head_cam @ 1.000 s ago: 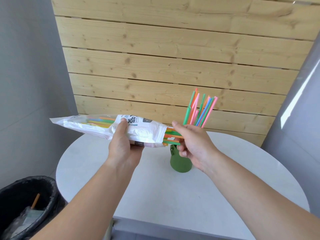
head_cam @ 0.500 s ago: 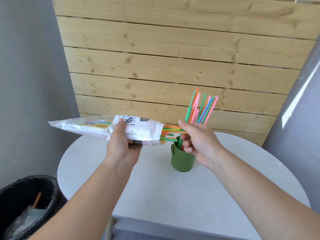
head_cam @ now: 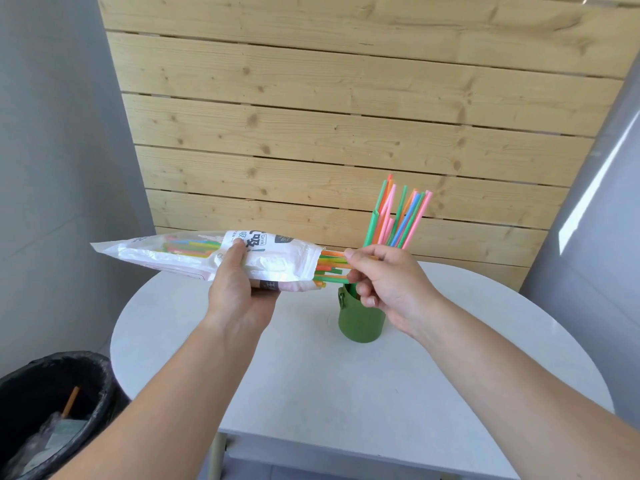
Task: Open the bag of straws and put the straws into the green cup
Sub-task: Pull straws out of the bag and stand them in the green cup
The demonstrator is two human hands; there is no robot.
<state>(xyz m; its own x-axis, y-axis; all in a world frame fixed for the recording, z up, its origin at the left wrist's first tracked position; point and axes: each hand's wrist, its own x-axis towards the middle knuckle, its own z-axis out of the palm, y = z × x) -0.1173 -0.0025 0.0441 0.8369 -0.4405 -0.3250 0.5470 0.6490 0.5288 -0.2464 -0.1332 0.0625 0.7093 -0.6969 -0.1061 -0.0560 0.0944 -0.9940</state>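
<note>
White plastic bag of straws (head_cam: 207, 258) lies level in the air, its open mouth pointing to 3 o'clock. The left hand (head_cam: 239, 289) grips it from below at the middle. The right hand (head_cam: 384, 289) pinches the coloured straw ends (head_cam: 332, 271) poking out. Just beneath that hand the green cup (head_cam: 362, 320) stands on the round white table (head_cam: 311, 375), with upright straws (head_cam: 398, 216) leaning toward 1 o'clock. A black bin (head_cam: 52, 410) sits at the table's 8 o'clock.

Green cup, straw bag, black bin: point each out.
green cup (head_cam: 360, 323), head view, front wall.
straw bag (head_cam: 284, 265), head view, white panel near its mouth.
black bin (head_cam: 100, 379), head view, liner rim.
</note>
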